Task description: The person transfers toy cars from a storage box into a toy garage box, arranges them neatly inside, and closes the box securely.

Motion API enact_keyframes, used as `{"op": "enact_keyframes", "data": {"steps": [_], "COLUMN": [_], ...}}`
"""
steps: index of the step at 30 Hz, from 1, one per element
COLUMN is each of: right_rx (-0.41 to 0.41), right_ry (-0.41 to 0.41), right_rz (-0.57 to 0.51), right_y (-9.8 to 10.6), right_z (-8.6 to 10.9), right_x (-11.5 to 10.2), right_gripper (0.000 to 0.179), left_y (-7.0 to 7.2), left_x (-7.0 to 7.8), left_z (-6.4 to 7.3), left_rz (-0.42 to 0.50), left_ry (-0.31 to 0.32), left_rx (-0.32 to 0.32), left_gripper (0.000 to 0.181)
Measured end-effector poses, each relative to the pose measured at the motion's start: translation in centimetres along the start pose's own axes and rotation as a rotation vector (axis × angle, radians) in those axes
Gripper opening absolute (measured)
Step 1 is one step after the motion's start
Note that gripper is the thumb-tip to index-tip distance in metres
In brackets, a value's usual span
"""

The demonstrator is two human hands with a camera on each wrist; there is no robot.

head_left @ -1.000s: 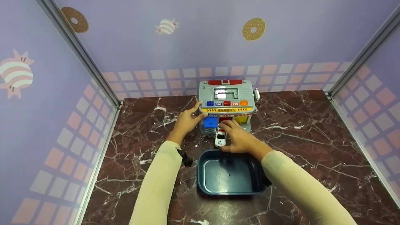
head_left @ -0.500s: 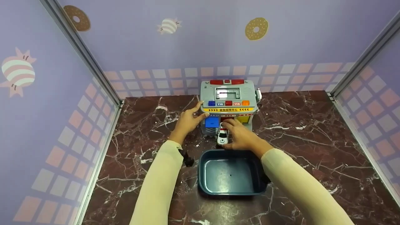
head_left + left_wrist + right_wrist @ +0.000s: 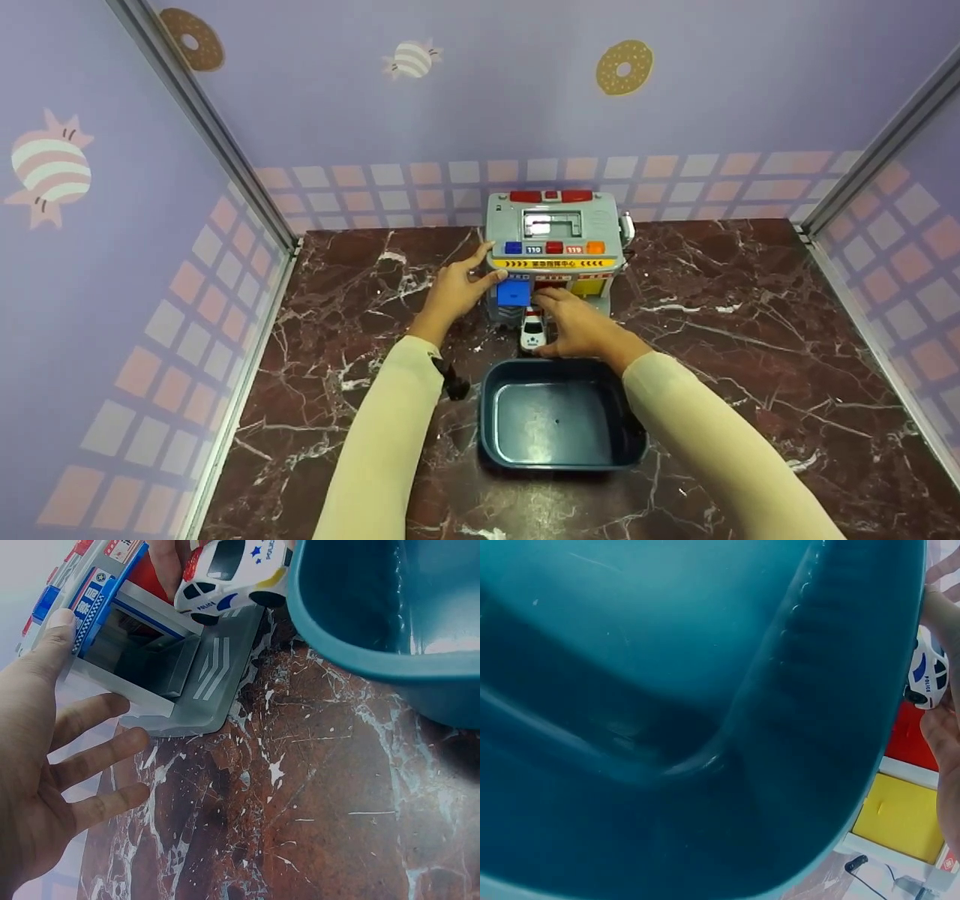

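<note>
A grey toy emergency-center garage (image 3: 589, 223) stands against the back wall. My left hand (image 3: 452, 294) holds its front left corner, thumb at the raised blue door (image 3: 514, 293) and index finger at the roof edge. In the left wrist view, the other fingers (image 3: 105, 757) spread beside the bay beneath that door. My right hand (image 3: 585, 328) grips a white toy police car (image 3: 533, 334) from its right side. The car's red-marked rear points toward the garage, just over the grey ramp (image 3: 214, 690). In the right wrist view, fingers and the tub's wall partly hide the car (image 3: 928, 675).
A dark teal plastic tub (image 3: 555, 464) sits right in front of the car, below my right wrist. The garage's yellow door (image 3: 589, 288) is down on the right, and a cord with a black end (image 3: 856, 863) lies near it. Patterned panels enclose the marble-look tabletop (image 3: 750, 360).
The police car has shifted slightly left toward the blue-door bay, still in my right hand. My left hand keeps its place on the garage. The head view has drifted a little.
</note>
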State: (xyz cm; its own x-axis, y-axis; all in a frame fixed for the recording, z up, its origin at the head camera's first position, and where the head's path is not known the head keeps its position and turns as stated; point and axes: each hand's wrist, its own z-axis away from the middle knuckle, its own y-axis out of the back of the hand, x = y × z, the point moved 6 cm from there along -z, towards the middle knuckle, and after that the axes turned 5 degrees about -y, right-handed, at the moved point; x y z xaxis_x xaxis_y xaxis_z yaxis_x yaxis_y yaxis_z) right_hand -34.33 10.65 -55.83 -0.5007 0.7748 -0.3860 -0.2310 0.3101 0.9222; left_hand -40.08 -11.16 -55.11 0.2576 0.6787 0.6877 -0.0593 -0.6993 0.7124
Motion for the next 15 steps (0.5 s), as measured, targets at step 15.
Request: {"op": "enact_keyframes", "data": {"steps": [15], "right_rx": [-0.053], "right_ry": [0.024], "right_rz": [0.031], "right_y": [-1.7], "right_z": [-1.7], "right_x": [-0.4], "right_gripper": [0.093], "left_y": [-0.2], "left_x": [-0.3], "left_z": [0.1], "left_rz": [0.012], "left_ry": [0.021], "left_rx": [-0.024], "left_gripper": [0.076]}}
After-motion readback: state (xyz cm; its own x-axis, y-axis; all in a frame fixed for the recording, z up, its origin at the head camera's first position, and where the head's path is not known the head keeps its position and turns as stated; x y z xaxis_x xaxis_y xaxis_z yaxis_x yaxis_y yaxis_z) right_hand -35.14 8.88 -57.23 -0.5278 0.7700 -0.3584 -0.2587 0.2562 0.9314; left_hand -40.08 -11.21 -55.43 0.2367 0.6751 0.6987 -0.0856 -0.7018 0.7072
